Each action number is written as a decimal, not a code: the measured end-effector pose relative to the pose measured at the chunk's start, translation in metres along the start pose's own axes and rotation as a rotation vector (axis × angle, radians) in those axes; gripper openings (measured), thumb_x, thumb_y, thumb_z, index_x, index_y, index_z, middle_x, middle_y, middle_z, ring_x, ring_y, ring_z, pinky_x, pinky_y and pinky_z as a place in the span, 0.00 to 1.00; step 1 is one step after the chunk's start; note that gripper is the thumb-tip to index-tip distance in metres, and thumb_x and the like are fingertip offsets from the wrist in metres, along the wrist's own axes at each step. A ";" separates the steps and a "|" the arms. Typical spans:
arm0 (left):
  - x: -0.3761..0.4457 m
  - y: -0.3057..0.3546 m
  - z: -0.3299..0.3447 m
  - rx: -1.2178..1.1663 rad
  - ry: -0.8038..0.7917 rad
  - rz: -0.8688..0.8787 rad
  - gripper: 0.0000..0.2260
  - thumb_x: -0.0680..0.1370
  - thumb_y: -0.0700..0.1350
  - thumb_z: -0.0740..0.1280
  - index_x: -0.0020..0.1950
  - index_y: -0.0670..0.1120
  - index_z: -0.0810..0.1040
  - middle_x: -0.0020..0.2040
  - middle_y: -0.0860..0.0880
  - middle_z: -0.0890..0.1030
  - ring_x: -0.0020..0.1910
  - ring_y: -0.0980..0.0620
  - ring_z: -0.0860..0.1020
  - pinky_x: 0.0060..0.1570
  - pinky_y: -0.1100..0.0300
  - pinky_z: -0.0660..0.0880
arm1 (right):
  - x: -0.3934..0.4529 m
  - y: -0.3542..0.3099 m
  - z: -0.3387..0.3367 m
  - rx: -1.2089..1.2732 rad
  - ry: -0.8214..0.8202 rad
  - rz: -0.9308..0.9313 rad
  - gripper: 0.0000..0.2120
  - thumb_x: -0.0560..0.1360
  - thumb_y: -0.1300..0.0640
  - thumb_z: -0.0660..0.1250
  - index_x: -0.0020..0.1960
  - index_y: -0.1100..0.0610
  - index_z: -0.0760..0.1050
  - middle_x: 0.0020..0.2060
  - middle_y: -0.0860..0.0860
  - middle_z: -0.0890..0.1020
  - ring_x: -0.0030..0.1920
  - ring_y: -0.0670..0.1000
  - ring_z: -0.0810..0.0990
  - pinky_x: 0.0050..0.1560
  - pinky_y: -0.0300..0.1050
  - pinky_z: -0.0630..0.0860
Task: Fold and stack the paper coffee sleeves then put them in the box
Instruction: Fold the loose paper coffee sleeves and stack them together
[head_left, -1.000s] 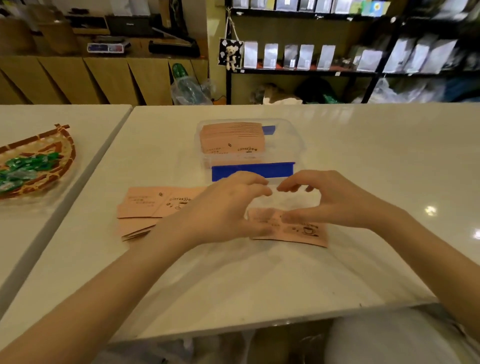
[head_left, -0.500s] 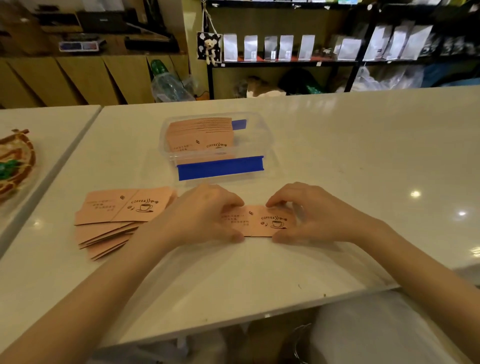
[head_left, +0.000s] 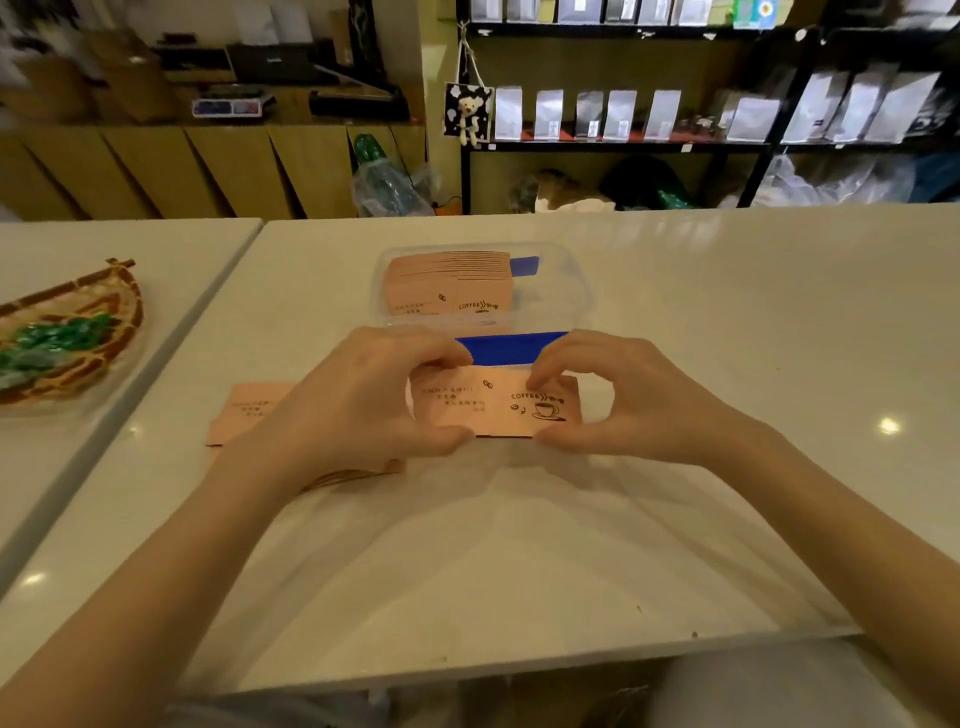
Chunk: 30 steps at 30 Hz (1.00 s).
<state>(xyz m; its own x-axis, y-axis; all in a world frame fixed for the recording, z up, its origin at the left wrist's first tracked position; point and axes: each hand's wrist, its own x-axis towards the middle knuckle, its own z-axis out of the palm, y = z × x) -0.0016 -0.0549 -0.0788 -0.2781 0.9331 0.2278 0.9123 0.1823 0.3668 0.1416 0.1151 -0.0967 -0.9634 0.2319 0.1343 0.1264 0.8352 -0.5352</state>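
Note:
A folded pink paper coffee sleeve (head_left: 488, 405) with a printed cup is held up just above the white table, in front of the box. My left hand (head_left: 363, 400) pinches its left end and my right hand (head_left: 618, 395) pinches its right end. Behind it stands a clear plastic box (head_left: 576, 291) with a blue strip on its front; a stack of folded sleeves (head_left: 447, 286) fills its left side. A loose pile of unfolded sleeves (head_left: 249, 410) lies on the table to the left, partly hidden by my left forearm.
A woven basket (head_left: 104, 332) with green wrapped items sits on the neighbouring table at the left, across a narrow gap. Shelves with silver pouches (head_left: 587, 114) and a wooden counter stand beyond the table's far edge.
Both hands have lifted the sleeve off the table and toward the box; a moment ago they pressed it flat on the surface.

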 end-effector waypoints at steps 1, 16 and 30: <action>-0.004 -0.004 -0.005 0.000 0.021 -0.006 0.22 0.63 0.56 0.69 0.56 0.53 0.74 0.55 0.53 0.79 0.49 0.57 0.74 0.42 0.71 0.72 | 0.006 -0.005 0.002 0.004 -0.003 -0.021 0.15 0.66 0.47 0.71 0.51 0.46 0.76 0.53 0.43 0.77 0.52 0.42 0.74 0.49 0.32 0.74; -0.075 -0.084 -0.044 -0.017 0.151 -0.320 0.26 0.58 0.65 0.64 0.53 0.57 0.76 0.48 0.62 0.76 0.48 0.64 0.73 0.41 0.71 0.69 | 0.093 -0.081 0.047 -0.068 -0.152 -0.292 0.18 0.69 0.45 0.67 0.57 0.49 0.73 0.57 0.46 0.77 0.53 0.44 0.72 0.51 0.37 0.73; -0.091 -0.100 -0.034 -0.174 0.154 -0.475 0.23 0.63 0.65 0.67 0.52 0.54 0.78 0.55 0.56 0.78 0.52 0.59 0.74 0.49 0.63 0.72 | 0.102 -0.073 0.056 0.014 -0.247 -0.182 0.14 0.70 0.45 0.65 0.55 0.46 0.73 0.51 0.39 0.74 0.49 0.39 0.72 0.48 0.32 0.71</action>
<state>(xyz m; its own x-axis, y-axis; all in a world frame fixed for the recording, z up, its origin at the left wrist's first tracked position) -0.0783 -0.1684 -0.1055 -0.7015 0.7015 0.1256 0.6155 0.5075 0.6031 0.0208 0.0497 -0.0908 -0.9985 -0.0505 0.0234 -0.0552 0.8447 -0.5324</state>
